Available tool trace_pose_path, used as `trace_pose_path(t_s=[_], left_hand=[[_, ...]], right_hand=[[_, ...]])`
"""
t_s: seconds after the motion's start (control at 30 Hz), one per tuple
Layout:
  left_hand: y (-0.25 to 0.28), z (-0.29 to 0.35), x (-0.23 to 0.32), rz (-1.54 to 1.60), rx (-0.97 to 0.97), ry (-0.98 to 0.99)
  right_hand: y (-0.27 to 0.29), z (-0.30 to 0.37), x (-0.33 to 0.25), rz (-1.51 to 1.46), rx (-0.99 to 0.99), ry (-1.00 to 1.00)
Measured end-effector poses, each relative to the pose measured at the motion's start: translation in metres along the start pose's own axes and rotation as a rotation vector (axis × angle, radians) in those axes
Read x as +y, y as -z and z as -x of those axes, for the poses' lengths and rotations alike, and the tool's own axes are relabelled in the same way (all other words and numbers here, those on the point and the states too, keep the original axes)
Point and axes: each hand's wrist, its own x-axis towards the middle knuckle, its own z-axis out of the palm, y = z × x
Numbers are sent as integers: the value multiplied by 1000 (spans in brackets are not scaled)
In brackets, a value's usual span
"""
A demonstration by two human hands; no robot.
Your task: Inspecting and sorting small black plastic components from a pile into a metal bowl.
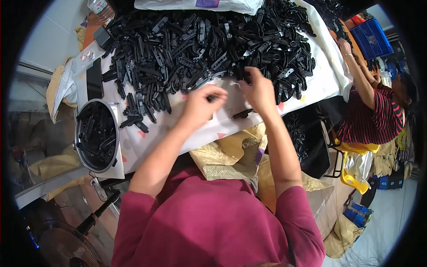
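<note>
A large heap of black plastic parts [178, 49], long and narrow like clips, covers the far part of the white tablecloth. My left hand [204, 104] is above the cloth just in front of the heap, its fingers curled round a small black plastic part that they mostly hide. To the right, my right hand [260, 91] is at the heap's near edge with thumb and forefinger apart. Dark parts lie right behind those fingertips, and whether one is touched cannot be made out. A single black part [243, 114] lies by the table's near edge, below my right hand.
A round pot [97, 135] full of black parts stands at the left, near a dark phone [94, 79]. A white sack [200, 4] lies behind the heap. Tan woven sacks [227, 155] hang before me. At right, another person [373, 107] works beside a blue crate [371, 39].
</note>
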Motion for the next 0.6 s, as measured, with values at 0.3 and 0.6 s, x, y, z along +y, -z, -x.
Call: trace_pose_path(t_s=[0.3,0.6], left_hand=[[-39,-3,3,-885,-298,-103],[1,21,25,379,-22,-141]], right_hand=[[54,41,5,-1117,93,-279],[30,101,-63,-1425,128,106]])
